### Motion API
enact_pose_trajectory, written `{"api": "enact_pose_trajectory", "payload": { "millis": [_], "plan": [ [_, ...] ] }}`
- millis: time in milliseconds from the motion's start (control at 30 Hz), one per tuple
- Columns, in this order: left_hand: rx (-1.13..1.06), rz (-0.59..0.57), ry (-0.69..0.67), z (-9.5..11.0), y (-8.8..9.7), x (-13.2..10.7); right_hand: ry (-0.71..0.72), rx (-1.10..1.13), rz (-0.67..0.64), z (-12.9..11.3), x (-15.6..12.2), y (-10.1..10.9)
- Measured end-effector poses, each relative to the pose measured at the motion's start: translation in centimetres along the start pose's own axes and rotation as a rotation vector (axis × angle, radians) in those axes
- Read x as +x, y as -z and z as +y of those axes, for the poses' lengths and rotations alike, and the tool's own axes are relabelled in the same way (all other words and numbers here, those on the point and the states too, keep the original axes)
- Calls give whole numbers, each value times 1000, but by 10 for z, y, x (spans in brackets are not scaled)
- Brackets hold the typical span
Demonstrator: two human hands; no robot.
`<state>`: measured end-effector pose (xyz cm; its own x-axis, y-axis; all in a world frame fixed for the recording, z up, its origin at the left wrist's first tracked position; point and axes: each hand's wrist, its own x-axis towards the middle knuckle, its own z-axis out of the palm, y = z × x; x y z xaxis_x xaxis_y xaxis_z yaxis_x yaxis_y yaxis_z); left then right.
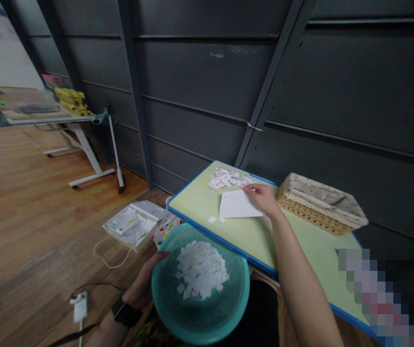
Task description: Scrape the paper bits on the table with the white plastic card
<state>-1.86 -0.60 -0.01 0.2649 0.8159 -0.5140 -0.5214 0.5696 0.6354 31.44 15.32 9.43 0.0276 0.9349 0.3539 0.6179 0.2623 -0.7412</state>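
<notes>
On the head camera I see the left hand (144,284) gripping the rim of a green plastic basket (236,291), its fingers mostly hidden from me, with paper scraps (202,267) piled inside. The right hand (259,196) pinches a white card (236,206) by its upper right corner over the table (192,202), near another scrap heap (226,177); whether the card's lower edge touches down, I cannot tell. Pixelation blurs the lower right.

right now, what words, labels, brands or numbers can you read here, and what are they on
None can be read.
Pink-tinged scraps on the table: faint marks, too small to read.
Pale scraps in the teal basket: faint marks, too blurred to read.
White flat piece in the right hand: no lettering visible.
</notes>
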Motion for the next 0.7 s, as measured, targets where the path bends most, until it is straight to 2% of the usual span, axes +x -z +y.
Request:
{"api": "enact_pose_trajectory", "payload": {
  "millis": [200, 400, 467, 600, 700],
  "plan": [
    [23, 45, -9, 1, 3, 2, -2, 60, -106, -8, -5, -1],
    [7, 64, 5, 3, 6, 0, -81, 75, -28, -10, -5, 8],
    [-4, 79, 12, 4, 5, -1, -48, 44, -64, -10, -6, 3],
    [-3, 53, 2, 8, 0, -3, -30, 78, -246, -19, -11, -14],
    [-1, 44, -9, 10, -2, -5, -29, 138, -232, -25, -13, -18]
  ]
}}
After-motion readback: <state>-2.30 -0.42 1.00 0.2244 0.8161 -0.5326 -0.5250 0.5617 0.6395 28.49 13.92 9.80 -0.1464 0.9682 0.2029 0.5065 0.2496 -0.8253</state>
